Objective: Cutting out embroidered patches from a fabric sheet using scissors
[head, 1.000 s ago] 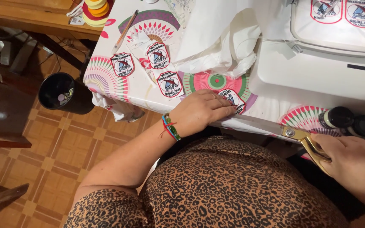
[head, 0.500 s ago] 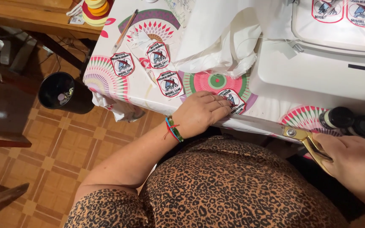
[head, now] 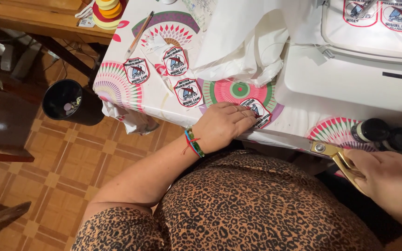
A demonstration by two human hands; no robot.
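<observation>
My left hand (head: 223,124) lies flat at the table's near edge, fingertips pressing an embroidered shield-shaped patch (head: 258,111) on the patterned tablecloth (head: 117,83). A beaded bracelet circles that wrist. My right hand (head: 391,179) sits low at the right, closed around the gold handles of a pair of scissors (head: 338,158); the blades point left along the table edge. Three more cut patches (head: 187,92) lie in a loose group to the left of my left hand.
A white embroidery machine (head: 350,79) with a hoop holding more patches fills the right. Crumpled white fabric (head: 243,51) lies mid-table. Two dark bottles (head: 371,131) stand near the scissors. A pencil (head: 139,33), tape rolls (head: 105,8) and a black bin (head: 66,100) are at the left.
My left hand has settled a little further onto the patch. The right hand with the scissors has barely shifted.
</observation>
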